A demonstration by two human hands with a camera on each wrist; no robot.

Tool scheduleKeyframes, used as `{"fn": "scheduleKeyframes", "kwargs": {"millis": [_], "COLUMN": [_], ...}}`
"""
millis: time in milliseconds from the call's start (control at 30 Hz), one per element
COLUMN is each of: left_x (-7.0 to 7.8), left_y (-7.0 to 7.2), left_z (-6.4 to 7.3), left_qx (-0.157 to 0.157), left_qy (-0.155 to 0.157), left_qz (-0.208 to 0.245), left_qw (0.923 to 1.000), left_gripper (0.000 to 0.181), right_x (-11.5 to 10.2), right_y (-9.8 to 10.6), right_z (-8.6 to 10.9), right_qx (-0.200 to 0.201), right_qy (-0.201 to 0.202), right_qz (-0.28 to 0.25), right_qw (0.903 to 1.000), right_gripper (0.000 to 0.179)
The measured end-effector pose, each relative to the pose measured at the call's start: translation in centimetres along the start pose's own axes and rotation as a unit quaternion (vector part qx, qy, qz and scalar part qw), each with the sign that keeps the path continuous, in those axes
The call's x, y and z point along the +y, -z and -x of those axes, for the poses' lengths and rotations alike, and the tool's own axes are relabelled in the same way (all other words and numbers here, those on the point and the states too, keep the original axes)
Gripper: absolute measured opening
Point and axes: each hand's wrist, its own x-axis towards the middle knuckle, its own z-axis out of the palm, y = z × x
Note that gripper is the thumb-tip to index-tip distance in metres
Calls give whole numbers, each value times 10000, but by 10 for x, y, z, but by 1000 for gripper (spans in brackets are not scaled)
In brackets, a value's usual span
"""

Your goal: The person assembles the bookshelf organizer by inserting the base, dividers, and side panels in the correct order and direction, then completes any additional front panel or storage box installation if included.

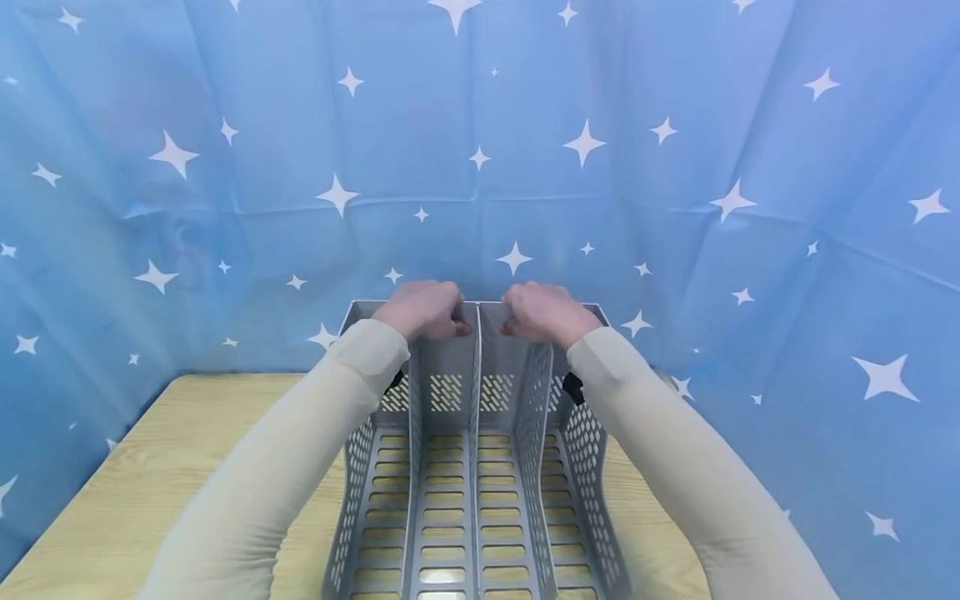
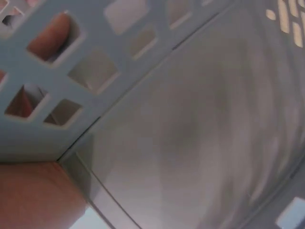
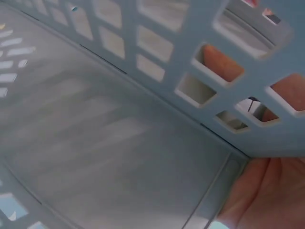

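A grey plastic file organizer [image 1: 447, 358] stands on the table, its slatted floor and perforated dividers stretching toward me. My left hand [image 1: 422, 308] grips the top edge of its back wall, left of the middle divider. On the other side of that divider, my right hand [image 1: 547, 312] holds the same edge, thumb on the inner face and fingers over the top. In the left wrist view, skin of the left hand [image 2: 38, 195] shows below a perforated divider [image 2: 100, 28]. The right wrist view likewise has the right hand [image 3: 267, 191] beside a divider [image 3: 186, 62].
The light wood table [image 1: 150, 467] extends to the left of the organizer and partly to its right. A blue curtain [image 1: 480, 108] with white stars hangs right behind the table and along both sides. Dark bands show at both wrists.
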Motion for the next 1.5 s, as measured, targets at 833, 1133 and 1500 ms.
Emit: {"fn": "scheduleKeyframes", "kwargs": {"millis": [833,1133,1500], "left_x": [-68,-118,-149], "left_y": [21,-20,-48], "left_z": [47,88,162], "left_qx": [-297,576,897], "left_qy": [-540,-52,708], "left_qz": [985,2134,3394], "left_qw": [9932,9752,9337], "left_gripper": [34,27,47], "right_x": [28,79,101], "right_y": [20,-56,-113], "right_z": [40,101,125], "right_qx": [984,923,570], "right_qy": [-253,-197,-49], "right_qz": [-1222,-2694,-2837], "right_qw": [9873,9584,9572], "right_gripper": [33,51,37]}}
